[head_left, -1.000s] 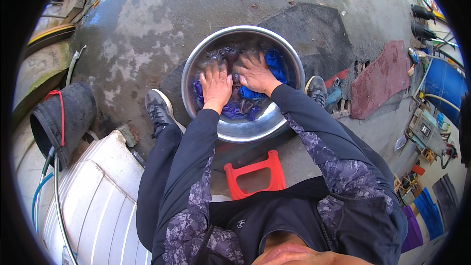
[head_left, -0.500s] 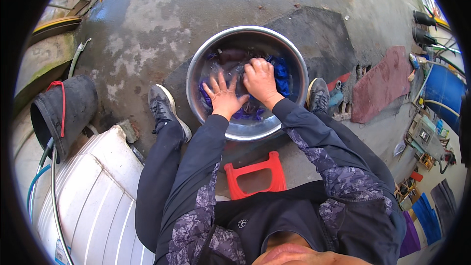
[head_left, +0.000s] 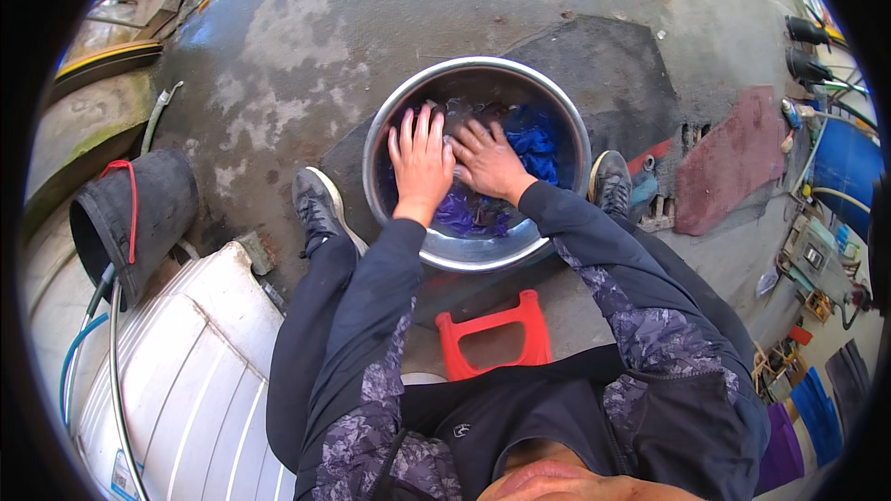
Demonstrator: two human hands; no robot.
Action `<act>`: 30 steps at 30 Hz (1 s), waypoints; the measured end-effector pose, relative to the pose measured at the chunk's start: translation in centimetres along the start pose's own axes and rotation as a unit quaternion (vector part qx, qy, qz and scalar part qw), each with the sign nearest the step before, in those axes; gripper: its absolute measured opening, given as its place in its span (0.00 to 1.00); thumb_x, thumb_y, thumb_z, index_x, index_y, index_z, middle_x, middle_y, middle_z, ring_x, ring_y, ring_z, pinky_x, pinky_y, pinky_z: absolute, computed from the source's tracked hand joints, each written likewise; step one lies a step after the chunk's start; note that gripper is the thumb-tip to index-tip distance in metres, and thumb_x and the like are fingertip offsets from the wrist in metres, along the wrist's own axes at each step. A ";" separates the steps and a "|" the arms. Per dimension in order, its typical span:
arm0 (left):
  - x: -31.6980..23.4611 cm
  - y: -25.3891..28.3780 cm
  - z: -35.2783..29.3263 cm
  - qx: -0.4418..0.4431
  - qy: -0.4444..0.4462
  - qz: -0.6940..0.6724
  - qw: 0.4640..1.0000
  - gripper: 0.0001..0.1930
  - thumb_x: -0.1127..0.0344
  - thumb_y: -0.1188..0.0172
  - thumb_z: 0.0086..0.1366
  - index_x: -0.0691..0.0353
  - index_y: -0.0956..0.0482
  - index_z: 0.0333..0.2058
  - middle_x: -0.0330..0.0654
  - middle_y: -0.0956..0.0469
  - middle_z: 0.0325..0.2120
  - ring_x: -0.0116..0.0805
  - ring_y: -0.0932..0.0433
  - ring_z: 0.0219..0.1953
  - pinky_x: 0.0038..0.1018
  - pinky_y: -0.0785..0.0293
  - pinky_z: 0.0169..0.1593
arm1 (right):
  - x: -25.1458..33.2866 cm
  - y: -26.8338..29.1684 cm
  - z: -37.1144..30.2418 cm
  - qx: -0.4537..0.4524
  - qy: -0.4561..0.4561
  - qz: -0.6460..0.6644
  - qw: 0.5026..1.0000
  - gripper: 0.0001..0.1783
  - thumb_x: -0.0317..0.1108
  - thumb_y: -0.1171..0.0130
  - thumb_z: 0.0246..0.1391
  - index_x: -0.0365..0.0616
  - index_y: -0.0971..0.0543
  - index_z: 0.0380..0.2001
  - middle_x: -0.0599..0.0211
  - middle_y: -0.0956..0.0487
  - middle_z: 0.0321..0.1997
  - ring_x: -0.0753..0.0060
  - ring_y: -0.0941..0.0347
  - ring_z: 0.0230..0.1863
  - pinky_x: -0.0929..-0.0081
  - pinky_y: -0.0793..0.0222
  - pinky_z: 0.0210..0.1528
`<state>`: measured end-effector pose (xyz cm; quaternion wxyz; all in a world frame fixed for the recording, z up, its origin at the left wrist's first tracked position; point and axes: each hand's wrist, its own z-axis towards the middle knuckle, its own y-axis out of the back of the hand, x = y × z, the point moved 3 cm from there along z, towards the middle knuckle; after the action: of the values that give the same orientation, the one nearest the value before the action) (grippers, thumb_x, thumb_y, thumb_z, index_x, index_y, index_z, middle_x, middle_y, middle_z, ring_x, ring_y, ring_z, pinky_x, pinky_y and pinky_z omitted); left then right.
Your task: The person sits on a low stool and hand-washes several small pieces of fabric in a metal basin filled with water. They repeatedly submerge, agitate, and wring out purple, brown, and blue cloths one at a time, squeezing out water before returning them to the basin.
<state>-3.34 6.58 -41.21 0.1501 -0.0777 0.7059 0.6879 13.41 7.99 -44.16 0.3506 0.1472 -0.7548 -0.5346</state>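
1. On my feed a round metal basin (head_left: 483,253) sits at the centre of the frame, its rolled rim bright and smooth, its curved wall reflecting light.
2. Wet cloth lies bunched in it: blue cloth (head_left: 535,154), rumpled and glossy, on the right side, and purple cloth (head_left: 457,213), creased into small folds, toward the lower middle. What lies near the upper wall is dark and too murky for me to make out.
3. I see the left hand (head_left: 422,167) inside the basin on the left, back upward, fingers long and nearly straight with narrow gaps, pointing to the top of the frame. It shows no grip; I can't tell how firmly it presses on what is beneath.
4. The right hand (head_left: 492,165) lies just beside it, fingers outstretched and slightly spread, slanting to the upper left, between the blue and purple cloth. I see nothing clasped in it.
5. Both sleeves (head_left: 594,232) are dark, smooth fabric with mottled grey-purple panels.
6. Two dark lace-up shoes (head_left: 320,206) with pale soles flank the basin.
7. Below centre I have a red stool (head_left: 536,339), apparently plastic, with a rounded opening.
8. At left, a black bucket (head_left: 165,199) with a dull surface lies tipped over, above a white ribbed panel (head_left: 200,362).
9. At right, a flat, angular maroon slab (head_left: 733,162) rests on blotchy grey concrete (head_left: 297,37), short of a rounded blue barrel (head_left: 843,162).
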 end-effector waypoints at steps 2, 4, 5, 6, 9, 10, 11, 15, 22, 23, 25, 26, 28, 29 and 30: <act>0.2 -0.8 2.0 0.000 -0.041 -0.009 0.999 0.33 0.57 0.38 0.71 0.55 0.30 0.72 0.45 0.35 0.75 0.51 0.43 0.79 0.54 0.49 0.79 | 0.6 1.0 -1.8 -0.018 0.027 0.006 0.999 0.38 0.56 0.38 0.62 0.54 0.26 0.72 0.58 0.31 0.78 0.51 0.44 0.83 0.35 0.54 0.81; 0.1 -2.4 2.1 0.082 -0.043 -0.011 0.996 0.33 0.57 0.38 0.71 0.55 0.32 0.73 0.45 0.37 0.76 0.51 0.45 0.80 0.55 0.51 0.80 | 0.4 1.9 -3.6 -0.048 0.026 -0.018 0.998 0.39 0.58 0.35 0.60 0.57 0.24 0.71 0.60 0.33 0.80 0.51 0.49 0.85 0.37 0.64 0.84; -0.1 -3.3 1.6 0.134 -0.032 -0.010 0.990 0.34 0.57 0.39 0.71 0.55 0.33 0.74 0.46 0.38 0.77 0.51 0.46 0.81 0.55 0.52 0.80 | 0.0 2.1 -4.2 -0.060 -0.024 -0.022 0.998 0.39 0.59 0.35 0.60 0.59 0.24 0.71 0.63 0.36 0.82 0.49 0.53 0.86 0.36 0.68 0.84; -0.3 -3.7 1.2 0.096 -0.036 -0.014 0.995 0.35 0.57 0.39 0.72 0.55 0.35 0.74 0.47 0.40 0.77 0.52 0.47 0.81 0.56 0.53 0.80 | -0.6 2.1 -4.6 -0.061 -0.045 -0.028 0.997 0.39 0.61 0.36 0.60 0.60 0.24 0.72 0.65 0.37 0.83 0.46 0.54 0.87 0.33 0.67 0.84; -0.6 -4.8 -0.1 0.097 -0.012 -0.011 0.995 0.37 0.57 0.39 0.72 0.55 0.39 0.77 0.49 0.44 0.79 0.54 0.50 0.82 0.58 0.55 0.80 | -1.9 0.9 -4.3 -0.017 -0.074 -0.019 0.997 0.39 0.64 0.38 0.61 0.62 0.25 0.72 0.68 0.41 0.85 0.41 0.55 0.86 0.24 0.64 0.81; -0.8 -4.6 -0.5 0.088 -0.012 -0.012 0.996 0.38 0.57 0.39 0.72 0.55 0.40 0.77 0.50 0.45 0.79 0.55 0.50 0.82 0.59 0.56 0.80 | -2.2 0.4 -3.7 -0.002 -0.077 -0.008 0.997 0.39 0.65 0.39 0.62 0.63 0.25 0.73 0.69 0.42 0.86 0.40 0.55 0.86 0.21 0.63 0.80; -0.8 -4.1 -0.8 0.057 -0.016 -0.008 0.998 0.39 0.57 0.39 0.72 0.55 0.42 0.78 0.51 0.46 0.80 0.56 0.51 0.82 0.60 0.56 0.80 | -2.4 -0.1 -3.1 0.005 -0.079 -0.003 0.997 0.40 0.65 0.39 0.62 0.64 0.25 0.73 0.69 0.43 0.86 0.39 0.55 0.86 0.19 0.63 0.80; -1.9 -2.2 -4.3 0.129 0.065 0.032 0.989 0.41 0.47 0.41 0.73 0.56 0.42 0.79 0.53 0.50 0.81 0.61 0.56 0.83 0.68 0.63 0.79 | -2.8 -1.0 -0.8 0.006 -0.085 0.024 0.996 0.41 0.65 0.40 0.61 0.68 0.29 0.76 0.70 0.47 0.88 0.37 0.54 0.85 0.15 0.62 0.78; -0.8 -4.2 -5.7 0.230 0.057 0.059 0.970 0.48 0.30 0.40 0.67 0.47 0.38 0.79 0.54 0.56 0.82 0.61 0.64 0.83 0.70 0.75 0.78 | -3.1 -0.8 0.1 0.017 -0.077 0.026 0.997 0.42 0.64 0.37 0.60 0.67 0.28 0.75 0.67 0.48 0.87 0.34 0.59 0.85 0.14 0.66 0.78; -0.4 -4.6 -5.5 0.256 0.061 0.039 0.964 0.48 0.30 0.40 0.67 0.47 0.38 0.79 0.54 0.56 0.82 0.62 0.64 0.83 0.70 0.76 0.78 | -3.2 -0.9 0.0 0.037 -0.079 0.027 0.996 0.42 0.64 0.38 0.60 0.66 0.28 0.75 0.66 0.48 0.87 0.33 0.60 0.86 0.14 0.66 0.78; 0.1 -4.9 -5.0 0.274 0.054 0.025 0.960 0.49 0.29 0.41 0.66 0.47 0.38 0.79 0.55 0.56 0.82 0.64 0.65 0.83 0.71 0.77 0.78 | -3.2 -1.1 0.1 0.056 -0.077 0.028 0.995 0.41 0.64 0.38 0.61 0.65 0.28 0.74 0.64 0.47 0.87 0.32 0.61 0.86 0.14 0.66 0.79; 0.1 -4.9 -4.8 0.271 0.052 0.028 0.961 0.50 0.28 0.41 0.66 0.48 0.38 0.79 0.55 0.57 0.82 0.65 0.66 0.83 0.72 0.78 0.77 | -3.3 -1.2 0.2 0.057 -0.076 0.030 0.995 0.40 0.64 0.39 0.62 0.64 0.27 0.74 0.62 0.47 0.87 0.31 0.62 0.86 0.14 0.67 0.79; -0.1 -4.6 -4.4 0.292 0.055 0.039 0.954 0.49 0.27 0.41 0.66 0.48 0.38 0.79 0.56 0.57 0.82 0.67 0.66 0.83 0.72 0.79 0.77 | -3.2 -0.9 0.6 0.044 -0.077 0.037 0.995 0.40 0.64 0.40 0.62 0.63 0.26 0.73 0.59 0.46 0.86 0.30 0.63 0.86 0.15 0.67 0.79; -0.3 -4.5 -4.2 0.317 0.061 0.044 0.945 0.49 0.27 0.42 0.66 0.48 0.38 0.79 0.57 0.57 0.82 0.67 0.66 0.83 0.73 0.79 0.77 | -3.1 -0.7 0.8 0.029 -0.076 0.042 0.996 0.39 0.65 0.40 0.63 0.62 0.26 0.73 0.58 0.45 0.86 0.29 0.63 0.86 0.15 0.67 0.79; -0.5 -4.2 -3.9 0.311 0.059 0.044 0.948 0.49 0.27 0.41 0.66 0.49 0.38 0.79 0.57 0.57 0.82 0.67 0.66 0.83 0.73 0.78 0.77 | -3.1 -0.5 0.9 0.056 -0.088 0.041 0.994 0.39 0.65 0.41 0.63 0.62 0.26 0.73 0.56 0.45 0.86 0.28 0.63 0.86 0.15 0.67 0.79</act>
<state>-1.92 2.49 -45.03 0.0943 -0.0367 0.8948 0.4348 14.93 10.25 -45.95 0.2955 0.0882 -0.8167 -0.4878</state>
